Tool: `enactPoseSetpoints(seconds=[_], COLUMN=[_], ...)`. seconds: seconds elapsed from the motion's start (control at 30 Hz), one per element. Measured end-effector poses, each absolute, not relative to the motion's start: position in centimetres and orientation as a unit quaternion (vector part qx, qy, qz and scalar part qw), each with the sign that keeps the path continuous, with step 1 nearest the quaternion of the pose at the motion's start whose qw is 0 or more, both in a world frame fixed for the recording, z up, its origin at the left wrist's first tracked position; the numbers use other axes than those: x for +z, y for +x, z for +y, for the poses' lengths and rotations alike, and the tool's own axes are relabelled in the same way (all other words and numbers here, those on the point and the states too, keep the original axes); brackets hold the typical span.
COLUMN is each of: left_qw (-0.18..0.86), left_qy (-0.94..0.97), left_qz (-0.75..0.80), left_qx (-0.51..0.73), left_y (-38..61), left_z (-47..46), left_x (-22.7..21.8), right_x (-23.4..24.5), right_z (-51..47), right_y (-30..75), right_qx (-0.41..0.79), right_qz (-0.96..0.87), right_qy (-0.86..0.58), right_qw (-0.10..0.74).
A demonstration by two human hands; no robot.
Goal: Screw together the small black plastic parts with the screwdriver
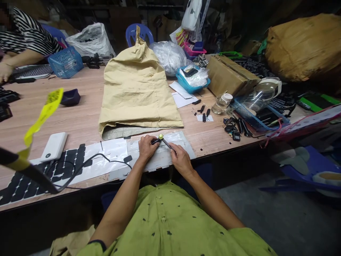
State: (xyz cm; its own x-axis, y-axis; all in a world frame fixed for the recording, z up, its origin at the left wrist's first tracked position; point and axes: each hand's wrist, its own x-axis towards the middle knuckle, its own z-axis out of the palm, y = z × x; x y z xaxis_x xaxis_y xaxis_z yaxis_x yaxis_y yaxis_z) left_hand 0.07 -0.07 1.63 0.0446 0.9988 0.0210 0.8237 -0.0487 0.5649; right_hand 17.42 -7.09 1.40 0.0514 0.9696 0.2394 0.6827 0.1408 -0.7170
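My left hand (146,146) is closed on a small black piece (155,141) at the table's front edge. My right hand (181,159) grips a thin dark rod-shaped tool (167,144) whose kind I cannot make out. The tool's far end meets a small round yellow-green piece (160,136), right beside the black piece. Whether these parts are joined is too small to tell. Beneath both hands lies a pale, clear-covered sheet (183,140). A flat cream cloth sack (138,92) lies just beyond them.
Left on the table (89,83) are a white power bank (54,146), a cable (90,160) and sheets of black pads (70,161). To the right are a glass jar (222,104), keys (231,124) and a blue basket (262,119). A person in a striped top (32,32) sits far left.
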Motion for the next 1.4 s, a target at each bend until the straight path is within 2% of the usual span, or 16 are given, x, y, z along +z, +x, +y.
enactPoseSetpoints(seconds=[0.27,0.43,0.63,0.9,1.4], left_qw=[0.212,0.222,0.223,0.202,0.216], left_qy=[0.69,0.685,0.691,0.704,0.705], left_qz=[0.66,0.664,0.653,0.645,0.645], left_qx=[0.208,0.203,0.213,0.22,0.201], left_y=[0.3,0.4,0.3,0.2,-0.6], left_z=[-0.2,-0.2,-0.2,-0.5,-0.7], left_x=[2.0,2.2,2.0,1.6,1.8], right_x=[1.8,1.4,1.6,1.1,0.7], right_z=[-7.4,-7.7,-5.6,-1.5,-1.8], right_y=[16.9,16.4,17.7,18.9,17.6], right_qx=[0.176,0.172,0.12,-0.03,-0.065], right_qz=[-0.677,-0.69,-0.677,-0.634,-0.627], right_qy=[-0.607,-0.616,-0.644,-0.744,-0.758], right_qw=[0.377,0.339,0.335,0.208,0.166])
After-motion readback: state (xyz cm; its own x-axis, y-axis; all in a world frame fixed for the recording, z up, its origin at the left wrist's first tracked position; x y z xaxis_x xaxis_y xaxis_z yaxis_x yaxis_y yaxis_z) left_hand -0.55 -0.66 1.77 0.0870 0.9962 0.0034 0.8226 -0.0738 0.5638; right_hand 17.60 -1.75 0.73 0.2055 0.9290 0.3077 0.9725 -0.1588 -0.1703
